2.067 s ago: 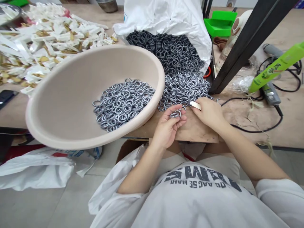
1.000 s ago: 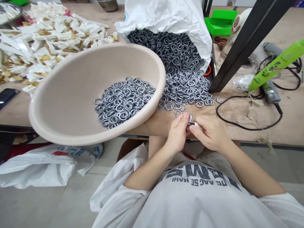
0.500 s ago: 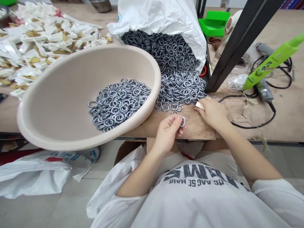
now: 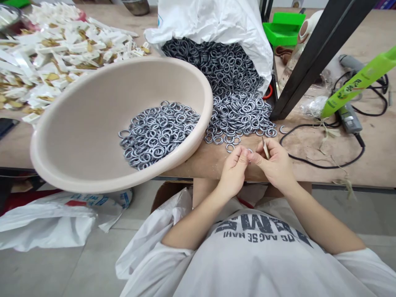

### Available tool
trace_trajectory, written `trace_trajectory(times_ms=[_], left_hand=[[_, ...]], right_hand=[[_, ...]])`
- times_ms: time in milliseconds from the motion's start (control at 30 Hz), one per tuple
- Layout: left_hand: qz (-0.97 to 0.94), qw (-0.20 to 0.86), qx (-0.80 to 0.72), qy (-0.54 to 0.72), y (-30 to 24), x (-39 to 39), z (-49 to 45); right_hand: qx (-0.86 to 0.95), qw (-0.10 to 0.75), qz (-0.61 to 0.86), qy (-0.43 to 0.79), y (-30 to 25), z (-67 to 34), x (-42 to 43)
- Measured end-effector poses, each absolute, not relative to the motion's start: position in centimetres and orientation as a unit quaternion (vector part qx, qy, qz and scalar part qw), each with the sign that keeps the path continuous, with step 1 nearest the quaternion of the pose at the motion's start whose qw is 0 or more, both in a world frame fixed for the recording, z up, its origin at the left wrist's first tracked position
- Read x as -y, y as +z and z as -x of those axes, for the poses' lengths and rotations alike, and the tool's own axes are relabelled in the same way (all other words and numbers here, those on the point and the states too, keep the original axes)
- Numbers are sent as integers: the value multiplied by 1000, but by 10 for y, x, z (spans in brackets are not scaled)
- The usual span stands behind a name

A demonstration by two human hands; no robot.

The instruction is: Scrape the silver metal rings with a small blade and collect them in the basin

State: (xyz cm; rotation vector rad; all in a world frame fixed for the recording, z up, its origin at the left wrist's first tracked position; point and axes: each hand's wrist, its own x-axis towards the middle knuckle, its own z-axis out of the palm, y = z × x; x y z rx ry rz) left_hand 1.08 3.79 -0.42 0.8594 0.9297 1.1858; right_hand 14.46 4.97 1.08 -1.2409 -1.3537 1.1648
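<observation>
At the front edge of the bench, your two hands are held close together in front of your chest. Your left hand [image 4: 233,171] is closed in a pinch, with its fingertips gripping a metal ring [image 4: 249,151], most of which is hidden behind them. Your right hand [image 4: 275,163] is also closed, grasping a narrow pale strip [image 4: 265,148] upright between thumb and forefinger, a little to the right of the ring. You cannot tell from this view whether strip and ring touch.

Straight ahead on the wooden bench top [image 4: 198,159], a heap of grey metal rings [image 4: 238,117] spills from a white sack [image 4: 210,20]. A few loose rings [image 4: 230,147] lie just above your left hand, and a lone ring [image 4: 282,130] sits apart to the right of the heap.

To your left, a beige plastic basin [image 4: 93,90] stands tilted at the bench edge, holding a mound of similar rings [image 4: 157,136] against its lower side. Beyond it lies a large pile of flat white-and-gold pieces [image 4: 62,57].

To your right are a black steel post [image 4: 321,62], a green plastic tray [image 4: 283,29], a bright green tube [image 4: 359,80], a grey corded tool [image 4: 349,121] and a black cable [image 4: 309,163] looped across the bench. A white plastic bag [image 4: 46,227] lies on the floor below the basin.
</observation>
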Motion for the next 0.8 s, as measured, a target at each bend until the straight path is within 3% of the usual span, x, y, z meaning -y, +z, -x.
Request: trace_trajectory(times_ms=[100, 300, 500, 667, 800], left_hand=[[-350, 660, -395, 535, -2, -38, -9], [-315, 675, -393, 539, 3, -38, -6], [-283, 682, -395, 546, 5, -36, -9], [-333, 712, -372, 494, 8, -27, -5], [-331, 712, -371, 495, 11, -29, 5]], right_hand=[[594, 462, 480, 451, 14, -151, -50], [770, 346, 431, 320, 28, -158, -35], [812, 310, 419, 261, 26, -152, -28], [746, 296, 556, 218, 15, -170, -58], [737, 206, 639, 78, 7, -188, -93]])
